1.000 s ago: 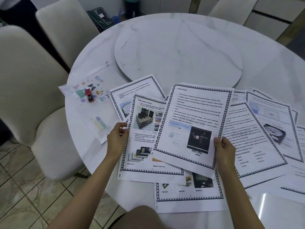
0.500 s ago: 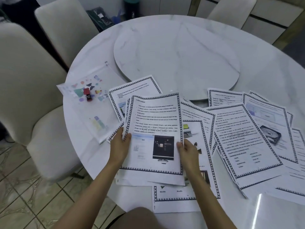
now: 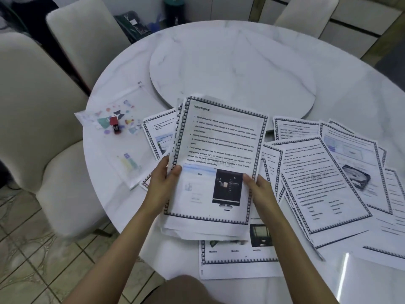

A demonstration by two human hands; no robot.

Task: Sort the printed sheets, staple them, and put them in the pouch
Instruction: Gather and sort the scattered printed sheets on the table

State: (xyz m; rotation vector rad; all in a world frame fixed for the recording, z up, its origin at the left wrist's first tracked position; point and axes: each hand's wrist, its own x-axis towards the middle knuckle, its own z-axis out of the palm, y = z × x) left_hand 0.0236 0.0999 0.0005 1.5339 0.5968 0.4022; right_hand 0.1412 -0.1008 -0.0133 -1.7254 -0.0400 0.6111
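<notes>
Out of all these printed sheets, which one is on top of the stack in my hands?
The sheet headed CLOUD STORAGE, with a monitor picture. The left hand and right hand grip its stack; the other sheets lie on the table.

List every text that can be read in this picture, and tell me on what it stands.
"CLOUD STORAGE": heading of the top black-bordered white sheet of the held stack.
Its body text, the other printed sheets, the clear patterned plastic pouch: too blurred to read.
</notes>
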